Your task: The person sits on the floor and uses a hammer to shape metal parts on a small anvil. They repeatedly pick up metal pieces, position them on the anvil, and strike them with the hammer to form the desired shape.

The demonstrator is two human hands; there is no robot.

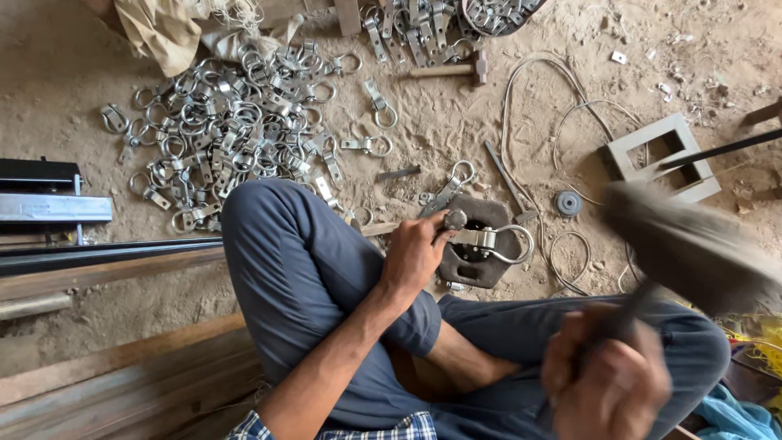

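1. The left hand is closed around one end of a metal clamp, thumb and fingers pinching its flat strap and holding it down on a dark iron block
2. The clamp lies across the top of the block, its ring end pointing away from the hand, towards the person's right
3. The block sits on the sandy floor just beyond the person's crossed legs, in grey trousers
4. The right hand is fisted around the handle of a hammer; both are blurred, the head raised above and to the right of the block, well apart from the clamp
5. A heap of like clamps is spread over the floor beyond the left knee, with single ones scattered near it
6. More clamps lie at the top edge, beside a small wooden-handled mallet
7. A loose wire loops over the floor beyond the block, with a small round disc beside it
8. A square metal frame lies to the right of the wire, with a dark rod across it
9. Long steel bars lie at the far left, near the left knee
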